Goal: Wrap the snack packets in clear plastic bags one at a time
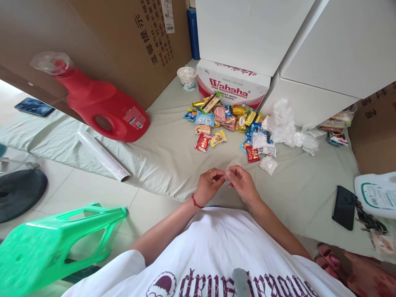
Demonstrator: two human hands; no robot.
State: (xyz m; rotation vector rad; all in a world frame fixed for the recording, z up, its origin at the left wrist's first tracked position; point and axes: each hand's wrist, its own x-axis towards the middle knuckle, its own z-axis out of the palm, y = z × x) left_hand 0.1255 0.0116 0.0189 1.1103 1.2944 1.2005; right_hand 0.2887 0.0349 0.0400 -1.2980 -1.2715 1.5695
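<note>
The sheet (167, 165) bears two phones (34, 106) (344, 207), near its left and right edges, two jugs (102, 103) (376, 194), two red packets (203, 142) (253, 154), one Wahaha carton (233, 86), one cup (187, 79), one roll (103, 156).

Left hand (208, 186): I have its fingertips pinched at the grip
Right hand (243, 182): pinching too, close beside
Forearms (170, 227): splayed behind the grip (an upturned V, from here)

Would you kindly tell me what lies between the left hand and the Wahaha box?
In the head view, wrapped snacks lie there, with pale cloth showing between them and the left hand.
</note>
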